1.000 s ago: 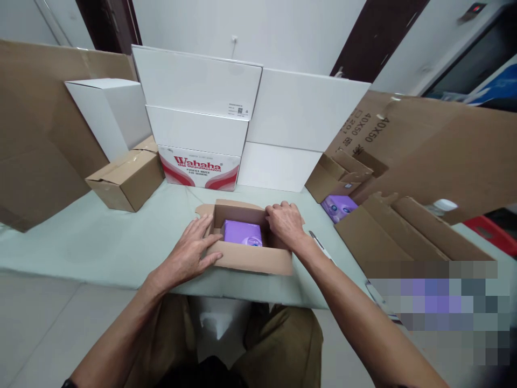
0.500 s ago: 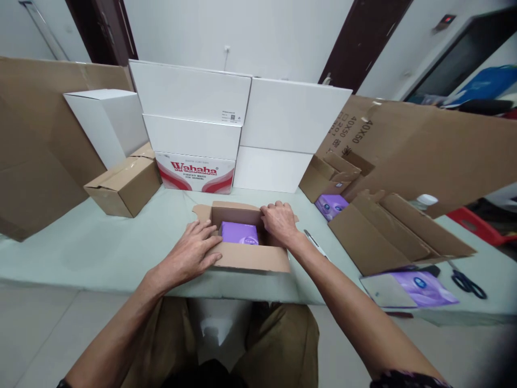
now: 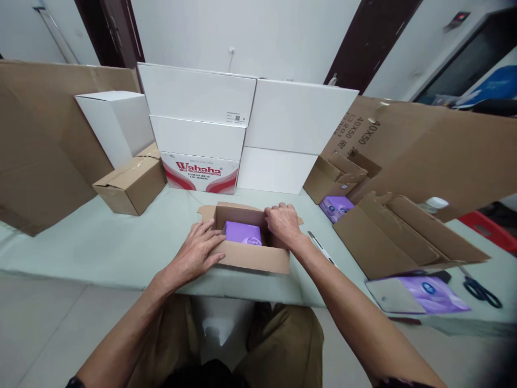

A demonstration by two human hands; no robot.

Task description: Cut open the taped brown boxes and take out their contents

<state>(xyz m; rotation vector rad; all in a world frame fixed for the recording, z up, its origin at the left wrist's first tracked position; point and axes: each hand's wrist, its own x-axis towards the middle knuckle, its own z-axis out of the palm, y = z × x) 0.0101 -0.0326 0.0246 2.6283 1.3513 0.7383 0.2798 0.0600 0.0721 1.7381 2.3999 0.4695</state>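
An open cardboard box (image 3: 250, 257) sits in front of me on the table, its flaps folded outward. Inside lies a purple tissue pack (image 3: 243, 233), partly hidden by the front wall. My left hand (image 3: 197, 247) lies over the box's left edge with its fingers stretched out and the thumb along the front flap. At the right back corner, my right hand (image 3: 284, 222) has its fingers curled over the box's rim. What its fingertips touch inside the box is hidden.
A pen (image 3: 322, 248) lies right of the box. Farther right are another open carton (image 3: 371, 237), a purple pack (image 3: 336, 208), a flat purple package (image 3: 436, 293) and scissors (image 3: 480, 291). A closed carton (image 3: 131, 186) stands left; white boxes (image 3: 283, 167) line the back.
The whole view has shifted slightly, so things appear a little farther right. Both hands keep their places on the box, and the tissue pack stays inside.
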